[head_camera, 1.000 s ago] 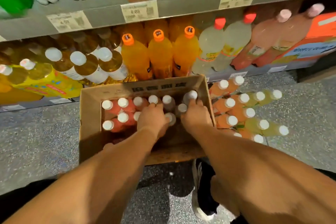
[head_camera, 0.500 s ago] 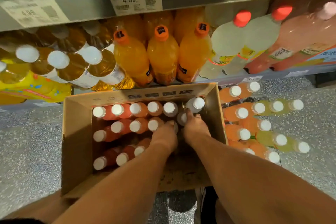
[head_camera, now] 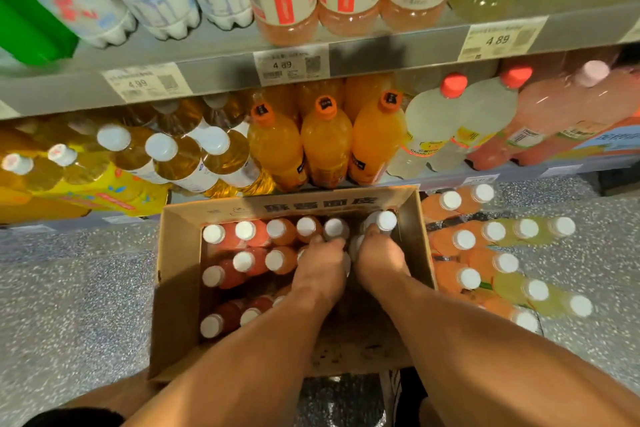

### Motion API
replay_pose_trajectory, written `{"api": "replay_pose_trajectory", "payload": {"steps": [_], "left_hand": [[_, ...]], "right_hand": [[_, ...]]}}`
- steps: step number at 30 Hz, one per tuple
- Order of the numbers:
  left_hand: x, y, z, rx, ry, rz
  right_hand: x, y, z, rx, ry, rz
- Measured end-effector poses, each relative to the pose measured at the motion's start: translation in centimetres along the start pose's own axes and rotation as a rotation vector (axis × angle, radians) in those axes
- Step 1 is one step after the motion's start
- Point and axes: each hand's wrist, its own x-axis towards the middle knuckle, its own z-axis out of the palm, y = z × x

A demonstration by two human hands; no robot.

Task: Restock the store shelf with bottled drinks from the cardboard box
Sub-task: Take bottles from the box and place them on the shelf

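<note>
Head view: both hands now deeper in cardboard box [head_camera: 180, 274] vs a sec ago. Left hand [head_camera: 320, 267] & right hand [head_camera: 375, 258] each wrapped round a bottle at far right; white-capped bottles [head_camera: 244, 262] fill left. Lift to shelf [head_camera: 221, 62] looks next.

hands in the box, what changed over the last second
Both hands, left and right, stayed down among the white-capped bottles at the box's far right corner, closing on bottles there; nothing lifted yet. The view tipped up towards the shelf. Floor bottles unchanged.
</note>
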Motion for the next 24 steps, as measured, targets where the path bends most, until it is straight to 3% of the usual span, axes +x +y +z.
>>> {"api": "replay_pose_trajectory", "payload": {"steps": [9,17,24], "left_hand": [[-8.6,3.5,-9.4,-0.017,0.172,0.035],[-18.5,7.0,-19.6,-0.115,0.446,0.109],[-26.3,10.7,-27.2,-0.409,0.593,0.252]], "right_hand": [[-12.0,-0.7,-7.2,0.157,0.219,-0.11],[-24.7,-2.7,-15.8,0.306,0.487,-0.29],[-33.2,-4.3,-22.2,0.506,0.714,-0.403]]}}
